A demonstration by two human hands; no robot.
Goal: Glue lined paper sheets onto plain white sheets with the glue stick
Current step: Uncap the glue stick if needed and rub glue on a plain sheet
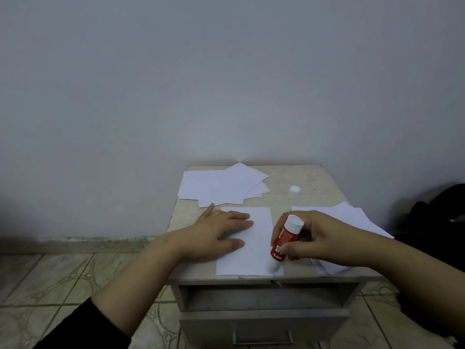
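Two bare hands work over one white sheet at the front edge of a small bench, one glue stick between them.

Head view: the left hand (221, 229) lies flat with straight fingers on the left half of the sheet (254, 248), its grip wide and holding nothing; the right hand (319, 238) curls its fingers round the red and white glue stick (284, 240), which tilts with its lower end touching the sheet near the front right corner. One white cap (294, 192) stands towards the back right of the bench (314, 177). One fanned pile of white sheets (221, 187) covers the back left corner, another pile (352, 220) lies along the right edge, partly hidden by the right hand. A drawer (261, 321) sits below, and dark fabric (437, 217) to the right.
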